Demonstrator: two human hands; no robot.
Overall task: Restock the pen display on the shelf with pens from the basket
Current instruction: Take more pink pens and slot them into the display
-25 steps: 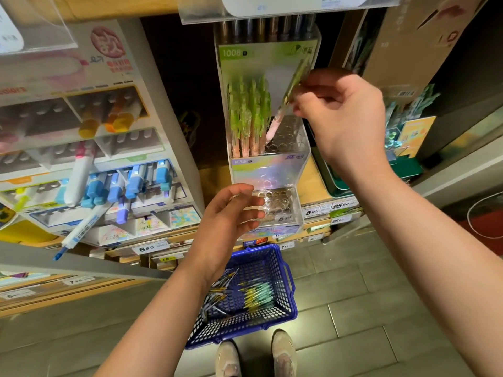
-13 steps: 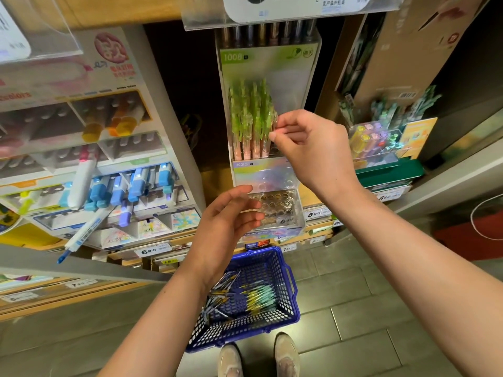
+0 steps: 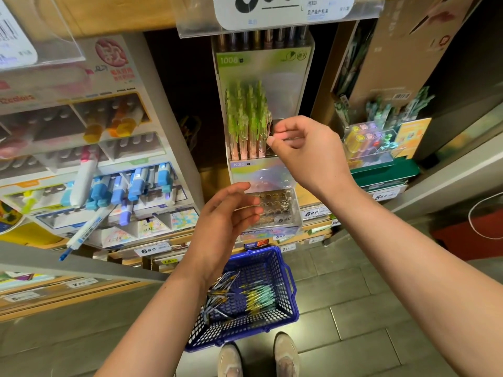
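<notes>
Blue basket (image 3: 295,311) before shoes (image 3: 285,355), markers (image 3: 136,183) left of pen display (image 3: 261,172)

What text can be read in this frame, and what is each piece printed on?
"1008": green header of the pen display.
"K35": front panel below its green pens.
"690": left price tag, under the marker display.
"500": right price tag, beside the clear tray.
"colors": marker display, start cut off.
Hanging sign: large figures cropped, small print blurred.
</notes>
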